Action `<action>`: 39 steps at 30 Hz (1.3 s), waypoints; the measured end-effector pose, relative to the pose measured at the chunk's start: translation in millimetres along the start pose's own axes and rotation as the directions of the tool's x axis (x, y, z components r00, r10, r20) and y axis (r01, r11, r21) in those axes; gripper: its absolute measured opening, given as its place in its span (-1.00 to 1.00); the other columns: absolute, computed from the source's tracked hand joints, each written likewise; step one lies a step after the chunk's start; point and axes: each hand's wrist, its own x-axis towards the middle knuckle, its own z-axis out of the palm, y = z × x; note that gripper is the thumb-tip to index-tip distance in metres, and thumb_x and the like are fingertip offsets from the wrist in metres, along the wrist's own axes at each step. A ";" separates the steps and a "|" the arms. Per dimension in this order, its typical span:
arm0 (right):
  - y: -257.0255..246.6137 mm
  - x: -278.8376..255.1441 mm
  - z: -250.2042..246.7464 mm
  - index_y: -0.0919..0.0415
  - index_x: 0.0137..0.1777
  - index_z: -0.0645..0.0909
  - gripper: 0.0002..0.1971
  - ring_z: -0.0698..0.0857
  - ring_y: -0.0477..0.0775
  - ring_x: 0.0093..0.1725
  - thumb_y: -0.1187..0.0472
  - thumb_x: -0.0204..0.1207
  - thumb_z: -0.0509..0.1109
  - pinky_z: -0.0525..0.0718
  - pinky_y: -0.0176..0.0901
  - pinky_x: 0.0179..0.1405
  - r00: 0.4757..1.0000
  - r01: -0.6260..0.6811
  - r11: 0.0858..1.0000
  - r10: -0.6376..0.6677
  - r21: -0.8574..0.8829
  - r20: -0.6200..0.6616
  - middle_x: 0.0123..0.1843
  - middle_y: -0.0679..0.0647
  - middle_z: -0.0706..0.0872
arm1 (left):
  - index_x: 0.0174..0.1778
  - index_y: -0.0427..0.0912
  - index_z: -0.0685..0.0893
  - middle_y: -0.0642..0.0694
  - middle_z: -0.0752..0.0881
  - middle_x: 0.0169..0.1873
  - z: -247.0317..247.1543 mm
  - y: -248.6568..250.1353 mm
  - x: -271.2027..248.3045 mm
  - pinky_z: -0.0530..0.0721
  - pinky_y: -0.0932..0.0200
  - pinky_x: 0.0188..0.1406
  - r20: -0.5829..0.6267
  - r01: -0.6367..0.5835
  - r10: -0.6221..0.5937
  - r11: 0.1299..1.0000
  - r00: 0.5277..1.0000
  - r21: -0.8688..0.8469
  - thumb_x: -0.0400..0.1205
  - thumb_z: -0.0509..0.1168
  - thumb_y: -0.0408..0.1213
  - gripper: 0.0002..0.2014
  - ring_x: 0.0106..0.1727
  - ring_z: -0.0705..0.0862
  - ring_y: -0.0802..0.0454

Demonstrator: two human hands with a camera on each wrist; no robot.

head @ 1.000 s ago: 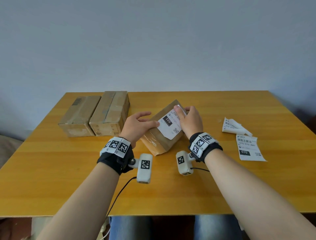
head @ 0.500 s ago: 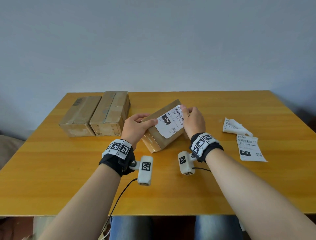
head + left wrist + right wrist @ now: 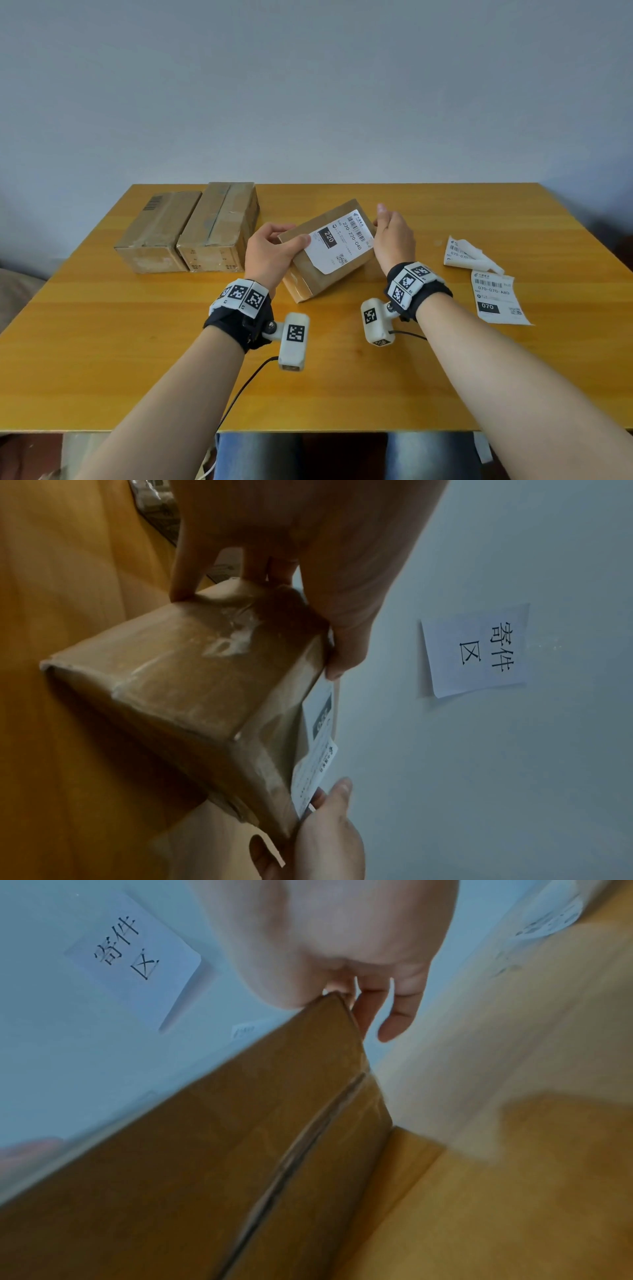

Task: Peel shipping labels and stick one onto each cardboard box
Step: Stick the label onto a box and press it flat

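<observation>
A brown cardboard box (image 3: pixel 352 270) is tilted up off the wooden table (image 3: pixel 137 342) at its middle. A white shipping label (image 3: pixel 339 240) marked 220 lies on its top face. My left hand (image 3: pixel 270 250) grips the box's left end, thumb on top beside the label. My right hand (image 3: pixel 392 236) rests against the box's right edge with its fingers fairly straight. In the left wrist view the left hand (image 3: pixel 291 534) clasps the taped box (image 3: pixel 188 683) and the right hand (image 3: pixel 325 831) touches the far end of the label (image 3: pixel 318 723). The right wrist view shows the right hand (image 3: pixel 342 934) at a corner of the box (image 3: pixel 240 1150).
Two more cardboard boxes (image 3: pixel 157 233) (image 3: pixel 219 226) stand side by side at the back left. A loose label sheet marked 070 (image 3: pixel 496 298) and crumpled backing paper (image 3: pixel 469 255) lie at the right. A paper sign (image 3: pixel 476 650) hangs on the wall.
The right hand slid off the label's top to the box's right edge. The left hand went from pressing the label to gripping the box end, and the box tilted up.
</observation>
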 end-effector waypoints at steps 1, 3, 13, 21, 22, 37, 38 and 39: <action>-4.2 0.7 -3.7 0.22 0.28 0.61 -0.40 0.70 0.19 0.03 -0.25 0.86 -0.08 0.49 -0.04 -0.07 1.000 -0.013 1.000 0.013 0.012 0.022 -0.04 0.03 0.68 | 0.11 0.01 0.74 -0.06 0.82 -0.08 0.1 0.5 0.7 0.74 0.13 -0.31 -0.009 0.001 -0.001 1.000 1.000 0.000 0.56 0.65 -0.20 -0.72 -0.12 0.85 0.01; -11.9 3.3 -10.5 0.18 0.42 0.55 -0.38 0.67 0.13 0.09 -0.30 0.83 -0.07 0.51 -0.01 0.01 0.998 -0.026 1.000 0.025 0.012 0.057 0.10 0.02 0.67 | 0.11 0.03 0.74 -0.10 0.82 -0.04 -0.3 0.8 2.8 0.76 0.11 -0.30 -0.014 0.008 -0.008 1.000 1.000 0.007 0.57 0.65 -0.17 -0.72 -0.10 0.85 -0.01; -36.2 -22.6 5.9 0.09 0.51 0.44 -0.29 0.52 0.20 0.44 -0.47 0.67 0.07 0.51 0.09 0.08 0.988 0.154 0.961 -0.147 -0.228 0.050 0.50 0.05 0.54 | 0.09 0.12 0.83 -0.01 0.70 -0.19 4.9 -1.3 -7.1 0.76 0.12 -0.28 0.018 -0.020 0.019 0.999 1.000 0.027 0.51 0.70 -0.14 -0.72 -0.15 0.74 0.02; -29.2 -29.4 12.5 0.13 0.57 0.36 -0.20 0.51 0.22 0.41 -0.53 0.63 0.11 0.62 0.11 0.04 0.985 0.154 0.956 -0.168 -0.251 -0.037 0.51 0.09 0.53 | 0.17 0.11 0.76 0.02 0.69 -0.07 4.5 -0.2 -10.4 0.80 0.14 -0.10 0.047 -0.047 0.047 0.999 0.998 0.015 0.45 0.73 -0.18 -0.57 -0.06 0.70 0.09; -29.5 -29.2 12.6 0.13 0.56 0.37 -0.18 0.52 0.22 0.39 -0.54 0.61 0.11 0.64 0.11 0.03 0.985 0.155 0.954 -0.170 -0.256 -0.037 0.50 0.09 0.54 | 0.15 0.14 0.74 0.01 0.71 -0.01 4.6 -1.1 -11.1 0.85 0.06 -0.01 0.047 -0.034 0.034 0.999 0.998 0.002 0.44 0.74 -0.19 -0.56 0.02 0.74 0.05; -20.0 -14.6 6.6 0.15 0.25 0.55 -0.34 0.70 0.19 0.12 -0.49 0.63 0.20 0.70 0.11 -0.06 0.991 0.107 0.975 -0.120 -0.195 -0.055 0.20 0.05 0.66 | 0.03 0.04 0.69 -0.04 0.87 0.04 3.6 1.1 -7.5 0.75 0.22 -0.37 0.076 0.006 -0.008 1.000 0.997 0.021 0.47 0.73 -0.21 -0.64 -0.01 0.90 -0.04; -18.9 -13.2 6.4 0.15 0.22 0.55 -0.35 0.69 0.17 0.09 -0.48 0.64 0.20 0.69 0.10 -0.08 0.991 0.106 0.976 -0.119 -0.192 -0.057 0.15 0.02 0.64 | 0.03 0.04 0.70 -0.04 0.87 0.04 3.4 1.1 -7.7 0.74 0.25 -0.39 0.078 0.002 -0.004 1.000 0.997 0.019 0.47 0.73 -0.22 -0.64 -0.01 0.90 -0.03; -17.4 -11.9 6.2 0.14 0.19 0.55 -0.38 0.69 0.15 0.06 -0.47 0.65 0.20 0.66 0.07 -0.11 0.991 0.104 0.976 -0.117 -0.189 -0.059 0.10 0.00 0.63 | 0.04 0.03 0.70 -0.04 0.87 0.04 3.2 1.5 -8.3 0.73 0.27 -0.41 0.081 -0.001 -0.001 1.000 0.997 0.016 0.48 0.72 -0.23 -0.64 -0.01 0.90 -0.03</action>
